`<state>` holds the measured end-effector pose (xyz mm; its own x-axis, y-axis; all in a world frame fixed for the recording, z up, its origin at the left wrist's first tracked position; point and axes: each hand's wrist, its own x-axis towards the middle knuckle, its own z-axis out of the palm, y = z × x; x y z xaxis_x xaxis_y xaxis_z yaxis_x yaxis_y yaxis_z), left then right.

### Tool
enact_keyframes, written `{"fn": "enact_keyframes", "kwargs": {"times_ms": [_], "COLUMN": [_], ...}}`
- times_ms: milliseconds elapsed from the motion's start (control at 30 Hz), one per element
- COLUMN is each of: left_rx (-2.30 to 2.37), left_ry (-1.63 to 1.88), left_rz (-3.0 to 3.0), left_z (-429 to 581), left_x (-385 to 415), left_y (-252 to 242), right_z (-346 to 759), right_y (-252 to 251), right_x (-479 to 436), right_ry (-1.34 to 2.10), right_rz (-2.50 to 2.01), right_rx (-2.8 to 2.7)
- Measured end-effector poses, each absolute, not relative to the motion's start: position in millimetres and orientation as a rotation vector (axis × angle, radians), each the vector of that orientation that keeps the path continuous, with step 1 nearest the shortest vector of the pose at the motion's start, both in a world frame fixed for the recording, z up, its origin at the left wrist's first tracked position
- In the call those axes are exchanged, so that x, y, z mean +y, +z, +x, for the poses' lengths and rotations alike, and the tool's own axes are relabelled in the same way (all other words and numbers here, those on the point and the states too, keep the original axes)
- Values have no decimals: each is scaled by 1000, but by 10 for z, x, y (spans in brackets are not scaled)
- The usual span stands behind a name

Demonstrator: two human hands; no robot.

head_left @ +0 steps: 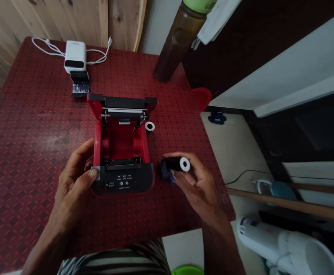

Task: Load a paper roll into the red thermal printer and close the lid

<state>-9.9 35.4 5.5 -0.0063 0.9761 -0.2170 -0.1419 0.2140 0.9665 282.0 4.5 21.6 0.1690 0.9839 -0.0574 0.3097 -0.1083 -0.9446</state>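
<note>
A red and black label printer (123, 182) stands on the table with its lid (123, 102) raised, and its red inside bay holds no roll. My left hand (76, 172) grips its front left corner, thumb on the black panel and fingers along the red side wall. To the right of the printer, my right hand (197, 175) is closed around a small black ribbon roll (178, 164) with a white core end facing right. Loose dark film hangs at the roll's left end. Another roll with a white core (150, 126) stands behind, beside the printer's right wall, partly hidden.
A white device (75, 57) with a cable and a patterned printed strip lies at the back left of the red table (41, 183). A tall brown bottle (175, 46) with a green lid stands at the back right. The table's right edge runs close to my right hand.
</note>
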Motion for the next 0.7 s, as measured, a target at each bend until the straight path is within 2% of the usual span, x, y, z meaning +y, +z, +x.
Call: {"fn": "enact_keyframes", "kwargs": {"times_ms": [200, 333, 467, 700], "left_rx": [1224, 1191, 1173, 1175], "left_ry": [1123, 1103, 1093, 1099], "left_rz": [952, 948, 945, 961], "left_z": [-80, -52, -52, -67], "left_x": [347, 357, 372, 376], "left_y": [74, 142, 188, 174], "right_z": [2803, 2605, 2265, 1809], "right_y": [775, 982, 1011, 868], "right_x": [107, 387, 670, 895], "right_ry": [989, 684, 426, 256], "right_rz": [-1418, -1469, -1397, -1692], "right_rx": [-1494, -1926, -2266, -2604]}}
